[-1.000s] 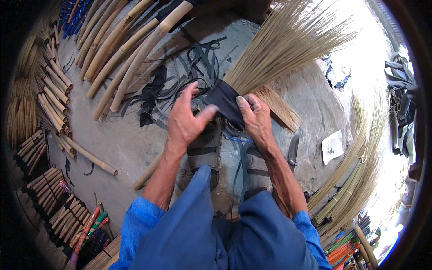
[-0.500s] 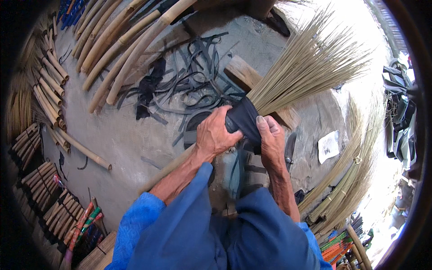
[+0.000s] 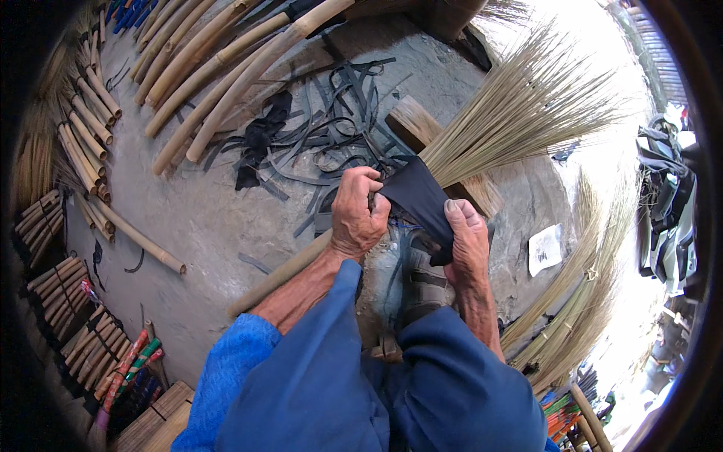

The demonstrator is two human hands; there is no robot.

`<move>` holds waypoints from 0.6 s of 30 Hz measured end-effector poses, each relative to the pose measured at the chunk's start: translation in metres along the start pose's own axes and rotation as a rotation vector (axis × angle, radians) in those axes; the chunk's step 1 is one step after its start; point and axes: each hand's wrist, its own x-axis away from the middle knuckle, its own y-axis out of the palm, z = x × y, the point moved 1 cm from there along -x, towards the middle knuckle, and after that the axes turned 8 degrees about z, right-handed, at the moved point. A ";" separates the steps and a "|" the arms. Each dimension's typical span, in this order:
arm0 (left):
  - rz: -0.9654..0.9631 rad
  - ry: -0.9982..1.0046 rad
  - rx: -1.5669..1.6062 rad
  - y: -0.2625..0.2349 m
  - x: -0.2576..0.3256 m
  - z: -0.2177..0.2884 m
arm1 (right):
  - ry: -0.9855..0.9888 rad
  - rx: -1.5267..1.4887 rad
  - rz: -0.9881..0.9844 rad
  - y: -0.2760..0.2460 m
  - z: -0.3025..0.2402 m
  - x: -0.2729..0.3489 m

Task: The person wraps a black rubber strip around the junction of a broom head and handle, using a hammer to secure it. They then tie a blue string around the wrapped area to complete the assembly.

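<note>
Both hands, left (image 3: 358, 215) and right (image 3: 467, 241), grip closed on the broom's (image 3: 520, 113) black wrap (image 3: 416, 197).

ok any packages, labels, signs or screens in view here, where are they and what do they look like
White packet or printed sheet: flat on the grey ground to the right of the right hand, below the broom's straw head; roughly rectangular, white with small dark markings too blurred to make out.
No signs or screens show.
</note>
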 end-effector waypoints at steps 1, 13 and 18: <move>0.007 -0.008 -0.001 -0.001 0.001 -0.002 | 0.001 0.000 0.006 -0.002 -0.002 0.002; -0.089 -0.106 0.054 -0.011 -0.032 -0.022 | -0.365 0.548 -0.001 -0.005 0.030 -0.061; -0.157 -0.195 0.041 -0.016 -0.041 -0.008 | -0.412 0.478 -0.077 0.018 0.035 -0.079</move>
